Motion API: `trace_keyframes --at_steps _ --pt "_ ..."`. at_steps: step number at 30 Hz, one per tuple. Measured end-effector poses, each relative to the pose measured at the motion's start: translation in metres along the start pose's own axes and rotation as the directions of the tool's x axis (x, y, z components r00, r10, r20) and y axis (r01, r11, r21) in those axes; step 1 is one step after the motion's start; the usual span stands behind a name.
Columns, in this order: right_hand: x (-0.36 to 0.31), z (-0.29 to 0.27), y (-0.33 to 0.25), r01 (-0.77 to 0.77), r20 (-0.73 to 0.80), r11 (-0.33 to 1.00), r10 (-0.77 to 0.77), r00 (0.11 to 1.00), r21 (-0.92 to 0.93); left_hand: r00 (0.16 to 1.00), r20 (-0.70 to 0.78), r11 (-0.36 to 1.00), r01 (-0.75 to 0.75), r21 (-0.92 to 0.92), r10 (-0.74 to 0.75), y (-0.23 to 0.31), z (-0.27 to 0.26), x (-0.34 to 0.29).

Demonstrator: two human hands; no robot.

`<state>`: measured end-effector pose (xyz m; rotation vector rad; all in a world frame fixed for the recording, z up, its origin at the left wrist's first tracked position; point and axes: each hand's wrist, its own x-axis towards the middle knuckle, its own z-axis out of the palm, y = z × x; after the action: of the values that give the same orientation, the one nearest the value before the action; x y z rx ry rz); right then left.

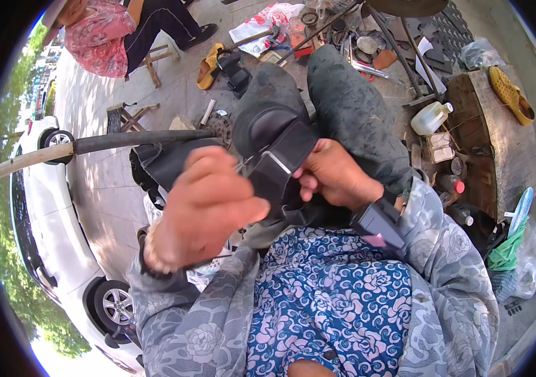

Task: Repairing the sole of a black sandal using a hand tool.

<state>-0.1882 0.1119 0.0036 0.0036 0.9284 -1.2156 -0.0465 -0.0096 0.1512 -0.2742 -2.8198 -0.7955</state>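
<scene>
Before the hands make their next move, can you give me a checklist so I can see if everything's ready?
1. Right hand has a grip: ok, it pinches the edge of the wide black strap.
2. Left hand has a grip: cannot tell, it is blurred, with a thin shiny piece beside it.
3. Black sandal sits steady: cannot tell, it shows over the lap, but its underside is hidden.
4. Other person out of the way: ok, seated off at the upper left.
5. Ground beyond the knees tidy: not ok, tools and scraps lie scattered there.
</scene>
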Motion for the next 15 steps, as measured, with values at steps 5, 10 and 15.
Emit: trace_keyframes --at_steps 5,10,15 --pt "-0.005 -0.007 -0.005 -0.033 0.011 0.998 0.032 0.999 0.049 0.983 0.111 0.989 0.145 0.021 -0.147 0.008 -0.002 -0.025" --pt "-0.004 -0.006 -0.004 -0.045 0.04 0.994 0.041 0.998 0.104 0.993 -0.019 0.985 0.112 -0.13 -0.115 0.0 0.011 -0.013" --pt "-0.012 -0.004 -0.007 0.002 0.113 0.995 -0.013 0.994 0.098 0.98 -0.078 0.935 0.15 -0.322 -0.184 -0.02 0.019 -0.006"
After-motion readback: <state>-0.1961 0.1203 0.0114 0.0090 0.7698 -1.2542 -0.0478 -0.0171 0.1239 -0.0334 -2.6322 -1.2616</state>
